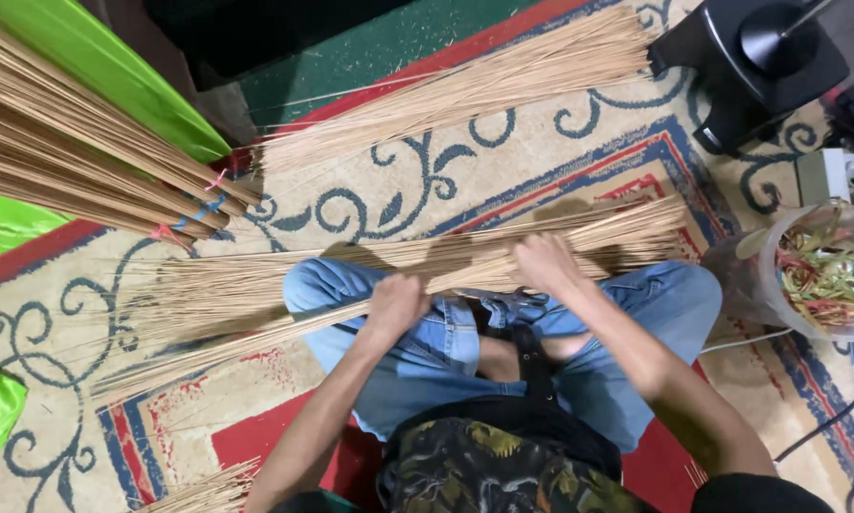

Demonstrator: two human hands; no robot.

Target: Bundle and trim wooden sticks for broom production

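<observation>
I sit cross-legged in blue jeans on a patterned carpet (389,190). A long bundle of thin tan sticks (256,285) lies across my knees, fanning out to the left. My left hand (394,304) is closed around the bundle near my left knee. My right hand (546,264) grips the same bundle further right, above my right knee. The sticks' right ends (636,228) spread over the carpet.
A second loose sheaf of sticks (465,85) lies further off on the carpet. Tied stick bundles (85,161) rest on green sheeting (113,66) at left. A black stool (750,66) stands top right; a clear container of coloured strips (826,275) sits at right beside cables.
</observation>
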